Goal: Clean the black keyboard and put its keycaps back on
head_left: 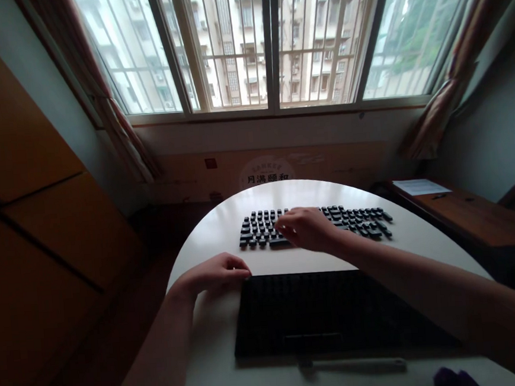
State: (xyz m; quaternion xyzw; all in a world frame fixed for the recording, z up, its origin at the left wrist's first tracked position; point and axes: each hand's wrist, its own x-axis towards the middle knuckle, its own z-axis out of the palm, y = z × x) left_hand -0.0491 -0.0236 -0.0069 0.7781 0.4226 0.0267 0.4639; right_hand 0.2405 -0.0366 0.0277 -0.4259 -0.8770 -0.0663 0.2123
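Observation:
Black keycaps [258, 231] lie in rows on the white round table, laid out like a keyboard. Over their middle is my right hand [307, 228], its fingers pinched together and pointing left. Whether a keycap is between those fingertips is hidden. Nearer to me lies a black keyboard base [311, 308], flat and dark, with its details hard to make out. My left hand [223, 270] rests at the base's far left corner, fingers curled and thumb tip on that corner. My right forearm crosses above the right part of the base.
A long, thin light-coloured tool [355, 365] lies along the near side of the base. Close to the front edge is a purple object [455, 379], partly cut off. The white table [210, 333] stands before a barred window. At right, a wooden desk [477, 217] holds papers [421, 186].

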